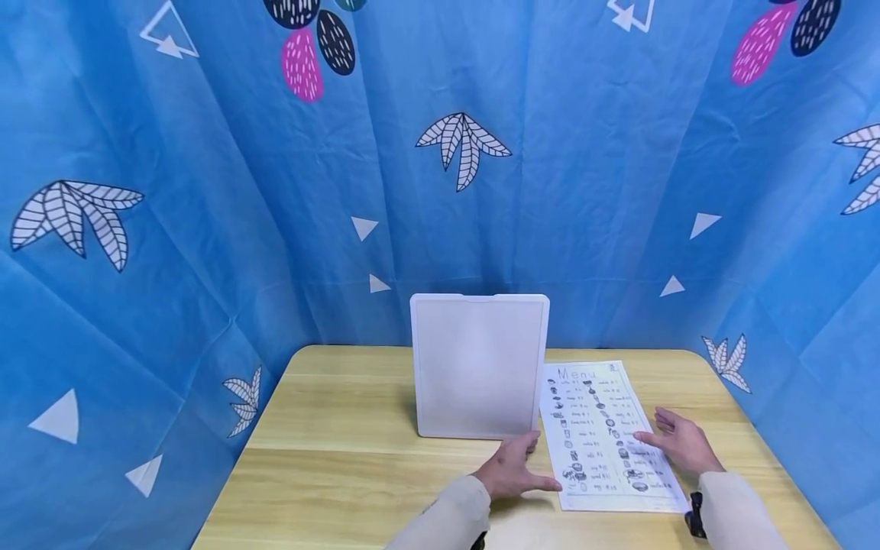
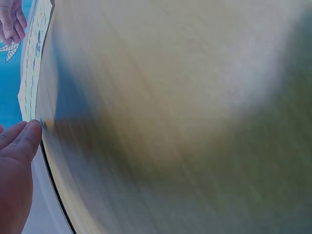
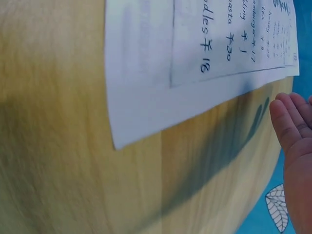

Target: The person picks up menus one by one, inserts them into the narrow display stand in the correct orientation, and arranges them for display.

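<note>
A paper menu (image 1: 598,439), with small drawings and handwritten prices in two columns, lies on the wooden table. My left hand (image 1: 512,467) is at the menu's lower left edge, thumb spread toward the paper and fingers reaching to the lower right corner of a white framed panel (image 1: 477,367). Whether those fingers touch the panel is unclear. Over the menu's right edge is my right hand (image 1: 681,441), its fingers extended and holding nothing. In the right wrist view, that hand (image 3: 297,131) appears beside the sheet (image 3: 146,97), apart from its corner.
The white panel stands up from the table near its back edge, left of the menu. Bare wood (image 1: 330,443) stretches to the left. A blue patterned curtain (image 1: 454,244) hangs behind the table and along both sides.
</note>
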The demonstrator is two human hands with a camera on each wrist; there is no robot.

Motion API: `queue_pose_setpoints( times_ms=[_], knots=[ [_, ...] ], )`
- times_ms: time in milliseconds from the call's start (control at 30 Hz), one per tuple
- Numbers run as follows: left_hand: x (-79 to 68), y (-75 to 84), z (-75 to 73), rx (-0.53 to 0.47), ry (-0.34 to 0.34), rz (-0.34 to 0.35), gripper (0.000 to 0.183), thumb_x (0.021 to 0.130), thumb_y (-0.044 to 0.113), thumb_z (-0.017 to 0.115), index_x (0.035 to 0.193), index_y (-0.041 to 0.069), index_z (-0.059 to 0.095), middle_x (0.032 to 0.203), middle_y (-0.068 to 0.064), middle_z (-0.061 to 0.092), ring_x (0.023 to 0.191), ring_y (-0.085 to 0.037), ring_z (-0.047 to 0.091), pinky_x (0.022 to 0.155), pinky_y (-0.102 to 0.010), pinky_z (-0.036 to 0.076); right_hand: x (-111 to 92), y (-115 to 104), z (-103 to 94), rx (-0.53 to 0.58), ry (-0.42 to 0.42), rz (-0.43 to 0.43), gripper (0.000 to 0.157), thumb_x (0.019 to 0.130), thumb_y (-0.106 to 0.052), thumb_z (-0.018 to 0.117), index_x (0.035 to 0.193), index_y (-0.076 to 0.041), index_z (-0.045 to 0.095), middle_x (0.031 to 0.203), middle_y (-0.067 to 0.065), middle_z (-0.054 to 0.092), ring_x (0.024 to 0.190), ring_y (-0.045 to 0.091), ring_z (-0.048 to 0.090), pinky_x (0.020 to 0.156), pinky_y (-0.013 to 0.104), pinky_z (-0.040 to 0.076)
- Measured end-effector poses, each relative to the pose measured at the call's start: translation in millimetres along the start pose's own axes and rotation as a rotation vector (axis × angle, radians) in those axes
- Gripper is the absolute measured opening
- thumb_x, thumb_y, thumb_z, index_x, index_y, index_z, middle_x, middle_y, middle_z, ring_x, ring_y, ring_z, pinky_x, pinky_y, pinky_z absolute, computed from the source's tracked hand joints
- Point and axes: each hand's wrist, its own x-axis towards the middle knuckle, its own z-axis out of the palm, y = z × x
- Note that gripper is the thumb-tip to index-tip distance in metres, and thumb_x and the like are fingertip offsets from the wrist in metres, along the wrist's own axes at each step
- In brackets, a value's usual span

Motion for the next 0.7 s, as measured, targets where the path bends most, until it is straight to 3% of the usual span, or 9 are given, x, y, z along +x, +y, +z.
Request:
queue_pose_setpoints(
  times_ms=[200, 700],
  knots=[
    [1.3, 1.8, 3.1, -0.026, 0.008, -0.006, 0.097, 0.069, 0.039, 0.091, 0.147, 0.004, 0.045, 0.144, -0.012, 0.053, 0.125, -0.020, 0.058, 0.101, -0.029, 0.049, -0.4, 1.4, 3.0, 0.034, -0.005, 0.026, 0.106, 0.089, -0.045, 0.074, 0.145, 0.023, 0.015, 0.145, 0.045, 0.025, 0.133, 0.059, 0.031, 0.107, 0.062, 0.034],
    [5.0, 7.9, 9.5, -0.067, 0.009, -0.084, 0.093, 0.069, 0.036, 0.092, 0.145, 0.007, 0.048, 0.142, -0.008, 0.056, 0.124, -0.016, 0.058, 0.101, -0.028, 0.048, 3.8, 3.1, 9.2, 0.045, -0.002, 0.038, 0.100, 0.090, -0.046, 0.073, 0.143, 0.024, 0.024, 0.139, 0.042, 0.040, 0.126, 0.054, 0.045, 0.102, 0.060, 0.042]
  ],
)
